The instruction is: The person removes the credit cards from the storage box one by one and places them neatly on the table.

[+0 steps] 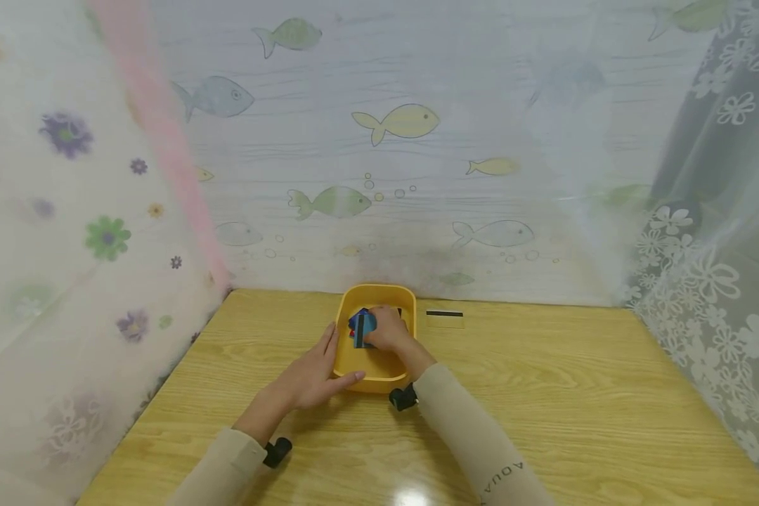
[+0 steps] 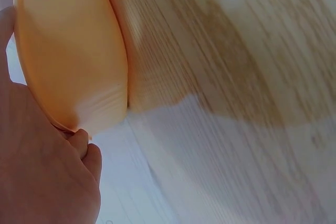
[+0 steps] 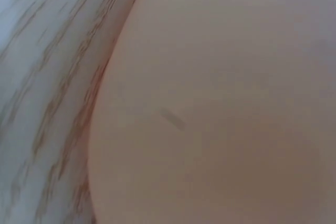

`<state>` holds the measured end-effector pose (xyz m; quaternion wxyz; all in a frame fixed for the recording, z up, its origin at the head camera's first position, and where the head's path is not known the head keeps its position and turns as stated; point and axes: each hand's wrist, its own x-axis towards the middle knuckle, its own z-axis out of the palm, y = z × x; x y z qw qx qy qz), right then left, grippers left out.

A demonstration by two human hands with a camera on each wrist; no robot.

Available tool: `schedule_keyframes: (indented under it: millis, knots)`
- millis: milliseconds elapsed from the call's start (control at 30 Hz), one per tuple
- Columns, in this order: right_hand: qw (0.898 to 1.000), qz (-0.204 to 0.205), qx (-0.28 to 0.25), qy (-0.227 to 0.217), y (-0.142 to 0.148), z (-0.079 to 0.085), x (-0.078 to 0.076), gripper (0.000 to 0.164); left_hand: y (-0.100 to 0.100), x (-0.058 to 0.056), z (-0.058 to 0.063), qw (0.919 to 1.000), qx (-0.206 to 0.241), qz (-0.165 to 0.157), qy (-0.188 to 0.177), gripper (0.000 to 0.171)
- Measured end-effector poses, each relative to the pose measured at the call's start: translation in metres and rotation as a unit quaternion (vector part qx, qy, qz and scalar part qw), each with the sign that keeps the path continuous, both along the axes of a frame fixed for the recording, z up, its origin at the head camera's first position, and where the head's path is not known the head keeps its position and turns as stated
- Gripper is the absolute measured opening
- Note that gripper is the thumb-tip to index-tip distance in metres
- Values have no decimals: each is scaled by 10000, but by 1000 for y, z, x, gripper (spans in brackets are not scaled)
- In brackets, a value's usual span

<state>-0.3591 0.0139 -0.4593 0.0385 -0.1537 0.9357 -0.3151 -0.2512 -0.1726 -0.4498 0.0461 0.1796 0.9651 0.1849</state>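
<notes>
A yellow plastic bin (image 1: 374,385) stands on the table near its far edge. My right hand (image 1: 388,329) reaches down into it and pinches a blue card (image 1: 368,323) with a dark stripe. Other blue and red cards (image 1: 356,320) show beside that card, partly hidden by it. My left hand (image 1: 310,372) rests against the bin's near left corner, fingers straight along the left side and thumb over the front rim. In the left wrist view the left hand (image 2: 44,156) touches the bin's rim. The bin wall (image 3: 210,103) fills most of the right wrist view, blurred.
A yellowish card (image 1: 445,320) with a black stripe lies on the wooden table (image 1: 575,393) just right of the bin. Behind the table hangs a fish-patterned curtain (image 1: 512,126); flowered sheets (image 1: 57,281) enclose the sides.
</notes>
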Motion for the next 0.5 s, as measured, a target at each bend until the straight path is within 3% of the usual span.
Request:
schedule_keyframes:
  millis: [500]
  knots:
    - [9975, -337, 567, 268, -2, 0, 0, 53, 2, -1, 1, 10000, -52, 21, -12, 109]
